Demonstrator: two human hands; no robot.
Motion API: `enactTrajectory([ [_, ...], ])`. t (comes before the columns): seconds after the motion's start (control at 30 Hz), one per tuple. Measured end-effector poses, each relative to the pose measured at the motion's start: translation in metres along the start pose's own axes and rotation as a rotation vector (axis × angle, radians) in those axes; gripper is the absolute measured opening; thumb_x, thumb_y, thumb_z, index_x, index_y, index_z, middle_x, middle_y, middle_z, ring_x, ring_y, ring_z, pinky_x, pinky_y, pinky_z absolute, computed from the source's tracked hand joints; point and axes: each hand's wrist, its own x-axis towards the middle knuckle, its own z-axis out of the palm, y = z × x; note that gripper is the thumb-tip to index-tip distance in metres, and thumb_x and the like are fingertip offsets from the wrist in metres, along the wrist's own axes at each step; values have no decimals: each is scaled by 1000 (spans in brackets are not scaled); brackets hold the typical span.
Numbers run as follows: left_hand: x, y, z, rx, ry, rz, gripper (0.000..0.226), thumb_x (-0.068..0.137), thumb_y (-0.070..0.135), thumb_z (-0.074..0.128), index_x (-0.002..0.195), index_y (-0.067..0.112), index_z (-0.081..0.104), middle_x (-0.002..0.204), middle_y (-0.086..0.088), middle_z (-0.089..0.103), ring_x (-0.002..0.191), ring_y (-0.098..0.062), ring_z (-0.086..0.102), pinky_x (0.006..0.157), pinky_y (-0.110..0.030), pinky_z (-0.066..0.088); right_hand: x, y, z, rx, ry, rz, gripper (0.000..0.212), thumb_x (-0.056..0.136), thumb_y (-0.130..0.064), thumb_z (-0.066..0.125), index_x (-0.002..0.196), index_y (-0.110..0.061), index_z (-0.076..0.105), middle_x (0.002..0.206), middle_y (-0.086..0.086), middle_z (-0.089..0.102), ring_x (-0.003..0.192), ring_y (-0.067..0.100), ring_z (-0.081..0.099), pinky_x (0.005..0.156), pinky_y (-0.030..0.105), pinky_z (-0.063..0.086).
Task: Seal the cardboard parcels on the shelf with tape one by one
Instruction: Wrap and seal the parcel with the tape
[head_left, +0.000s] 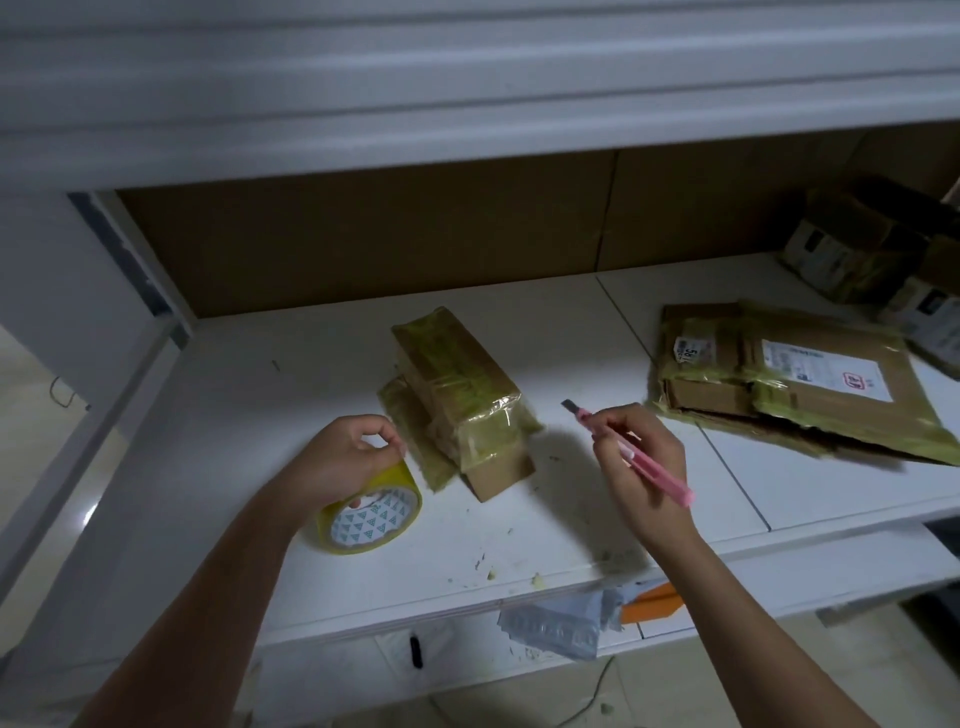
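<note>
Two bare forearms are seen reaching over the white shelf (311, 374). By the left hand (340, 457) a yellow tape roll (371, 514) is gripped from above, fingers curled over its rim, just beside a small taped parcel (457, 389) lying at mid-shelf. A pink utility knife (636, 454) is pinched in the right hand (641, 457), its blade raised toward the parcel without touching it. Flat taped parcels (800, 379) are stacked farther right, with dark boxes (852, 254) behind them.
</note>
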Motion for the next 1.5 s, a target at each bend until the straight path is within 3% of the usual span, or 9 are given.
enactTrajectory([
  [0.13,-3,-1,-1,-8,-11,7,15,92,35,64,80,26,67,82,-7,70,66,-23,66,41,-21,44,-1,32,-8,-653,-285,127,48,82,2,64,129,-6,57,113,14,54,111,33,50,79,36,48],
  [0.33,-7,-5,0,-3,3,22,14,92,40,63,79,34,66,85,-3,70,70,-22,68,44,-21,49,-6,32,-2,-789,-463,164,56,92,-17,58,145,-13,41,117,10,47,113,26,41,83,36,51],
  [0.53,-16,-11,-3,-42,-4,61,13,92,41,62,83,33,66,80,-2,72,67,-21,70,45,-22,48,-20,-23,27,-307,-428,-30,30,86,-4,60,111,-16,72,95,1,65,90,17,59,85,32,49],
  [0.8,-35,-19,-9,-44,-59,124,15,93,28,61,79,32,65,76,-7,73,66,-23,72,43,-25,49,-34,-78,113,344,-534,449,16,88,-26,71,83,-11,71,70,-9,66,63,-2,59,63,16,47],
  [1.0,-47,-38,-21,-106,55,149,5,92,28,65,91,33,67,84,-3,74,77,-19,73,66,-35,62,-36,-87,144,253,-488,446,18,92,-18,67,75,-12,63,78,0,65,78,19,64,80,44,57],
  [1.1,-56,-52,-29,-274,149,105,33,90,33,69,119,40,55,93,-4,70,83,-18,72,67,-26,57,-34,-89,159,356,-418,535,22,95,-14,61,74,-14,57,84,5,67,86,27,68,82,48,57],
  [1.2,-67,-63,-40,-378,227,98,34,80,41,66,100,14,66,87,-7,68,81,-21,67,69,-32,51,-33,-87,172,452,-394,629,23,92,-23,66,76,-10,56,87,15,68,82,26,70,79,46,59],
  [1.37,-67,-73,-57,-195,342,59,32,76,38,81,71,10,68,65,-5,64,62,-20,61,56,-26,45,-36,-85,197,240,-451,481,33,86,-20,74,61,-16,52,69,-3,62,68,11,61,66,19,51],
  [1.5,-59,-77,-79,250,366,-95,33,75,51,76,76,20,68,74,3,63,64,-11,61,52,-24,47,-34,-78,213,-157,-458,243,39,89,-35,68,60,-24,44,81,-11,54,84,11,50,63,25,35],
])
